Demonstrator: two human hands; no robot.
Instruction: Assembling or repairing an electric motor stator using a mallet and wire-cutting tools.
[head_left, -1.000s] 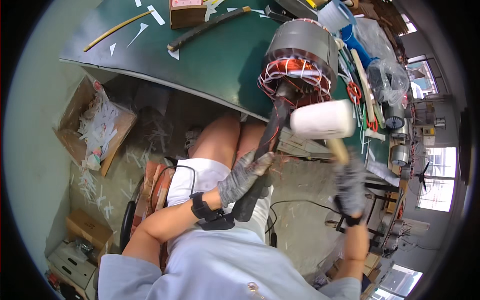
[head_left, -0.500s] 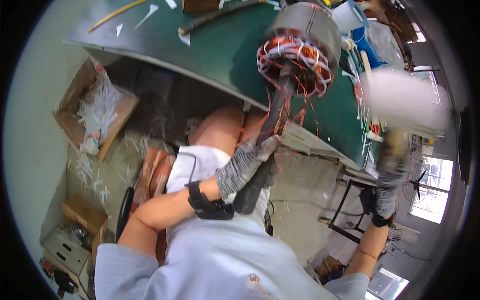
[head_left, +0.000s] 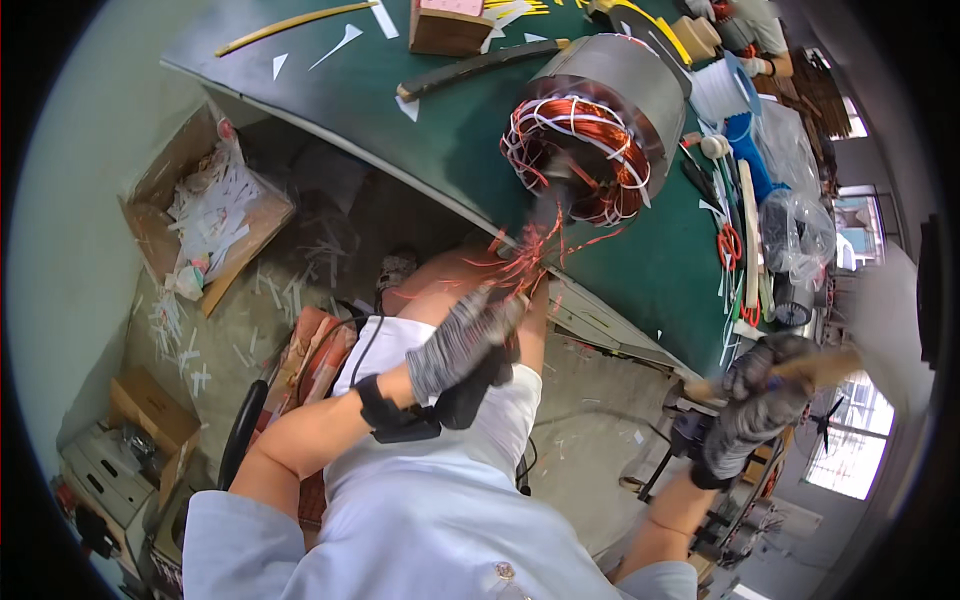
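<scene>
Right grip (head_left: 762, 402) clasps a mallet (head_left: 832, 366), left grip (head_left: 462, 346) a bar (head_left: 470, 397), pink label (head_left: 452, 6) beyond.

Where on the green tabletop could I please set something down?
On the green tabletop, a bare patch lies between the front edge, the dark stick and the motor stator. A mostly bare strip separates the stator from the red-handled scissors. The right side, with white spool and plastic bags, is crowded.

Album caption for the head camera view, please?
Left hand holding a dark bar at a copper-wound metal cylinder, right hand holding a blurred pale mallet out to the side.
</scene>
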